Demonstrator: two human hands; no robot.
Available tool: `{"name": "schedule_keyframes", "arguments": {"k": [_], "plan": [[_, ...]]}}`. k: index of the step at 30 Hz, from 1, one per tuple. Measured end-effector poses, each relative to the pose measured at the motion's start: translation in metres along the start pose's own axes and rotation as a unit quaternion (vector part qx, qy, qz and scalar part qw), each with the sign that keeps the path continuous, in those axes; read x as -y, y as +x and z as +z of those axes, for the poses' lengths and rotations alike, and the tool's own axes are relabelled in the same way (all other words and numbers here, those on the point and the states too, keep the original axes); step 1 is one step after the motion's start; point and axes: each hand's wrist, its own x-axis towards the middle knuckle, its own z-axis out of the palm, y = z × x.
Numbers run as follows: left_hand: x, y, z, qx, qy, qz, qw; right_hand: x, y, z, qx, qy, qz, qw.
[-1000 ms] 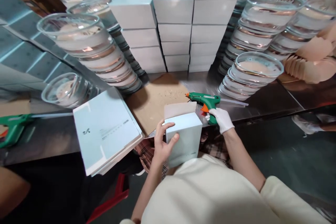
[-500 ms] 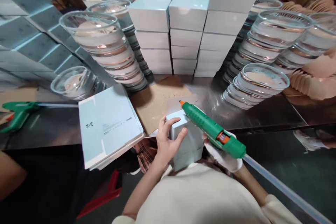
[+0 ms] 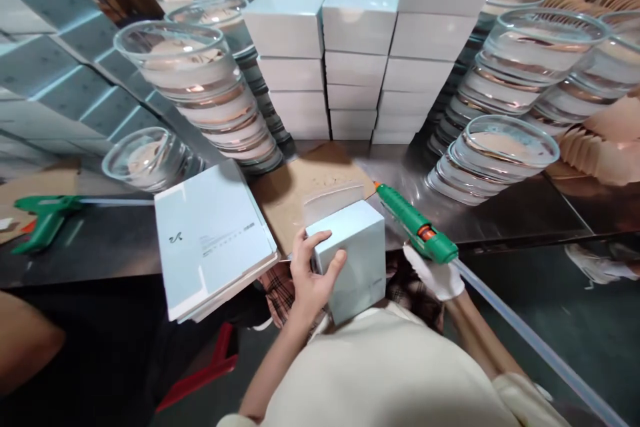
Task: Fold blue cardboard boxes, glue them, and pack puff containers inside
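Note:
My left hand (image 3: 313, 273) is bare and closed on the left side of a pale blue box (image 3: 360, 267), thumb on its near face and fingers at the upper edge. The box stands tilted at the table edge, close to my body. In a white glove, my right hand (image 3: 435, 277) grips a green glue gun (image 3: 407, 217) to the right of the box. The gun's orange nozzle points up and left over the table, apart from the box, and a long clear glue stick (image 3: 525, 333) runs out of its back. Behind the box lies a translucent sheet (image 3: 335, 200).
Flat pale blue panels (image 3: 213, 240) are piled at the left, near a second green glue gun (image 3: 47, 220). White boxes (image 3: 355, 27) are stacked at the back. Clear round containers (image 3: 493, 157) stand in stacks on both sides. Cardboard (image 3: 285, 193) covers part of the metal table (image 3: 495, 220).
My right hand has drawn the glue gun rightward, away from the box top, which now shows fully. The box, still in my left hand, has turned slightly.

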Motion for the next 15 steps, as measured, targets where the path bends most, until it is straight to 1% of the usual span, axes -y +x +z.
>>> {"name": "schedule_keyframes", "arguments": {"k": [2, 3, 5, 6, 7, 9, 11, 13, 14, 15], "plan": [[0.002, 0.001, -0.003, -0.003, -0.015, -0.005, 1.000, -0.006, 0.012, 0.014, -0.003, 0.095, 0.127, 0.987], [0.002, 0.002, -0.003, -0.001, -0.022, -0.009, 1.000, -0.008, 0.020, 0.023, 0.003, 0.126, 0.164, 0.978], [0.003, 0.004, -0.002, 0.008, -0.038, -0.022, 0.999, -0.012, 0.036, 0.040, 0.027, 0.152, 0.189, 0.970], [0.003, 0.004, -0.001, 0.013, -0.047, -0.030, 0.998, -0.014, 0.044, 0.045, 0.035, 0.161, 0.201, 0.966], [0.003, 0.005, 0.000, 0.017, -0.055, -0.037, 0.998, -0.016, 0.051, 0.046, 0.041, 0.165, 0.212, 0.962], [0.004, 0.005, 0.001, 0.017, -0.066, -0.042, 0.997, -0.020, 0.060, 0.036, 0.047, 0.160, 0.229, 0.959], [0.004, 0.006, 0.002, 0.019, -0.067, -0.042, 0.997, -0.018, 0.064, 0.016, 0.021, 0.116, 0.230, 0.966], [0.004, 0.006, 0.002, 0.036, -0.066, -0.044, 0.996, -0.008, 0.063, 0.000, -0.029, 0.064, 0.188, 0.980], [0.003, 0.006, 0.003, 0.051, -0.070, -0.045, 0.995, 0.000, 0.062, -0.003, -0.033, 0.059, 0.156, 0.986], [0.003, 0.006, 0.005, 0.067, -0.080, -0.044, 0.994, 0.009, 0.061, -0.004, -0.008, 0.073, 0.124, 0.990]]}}
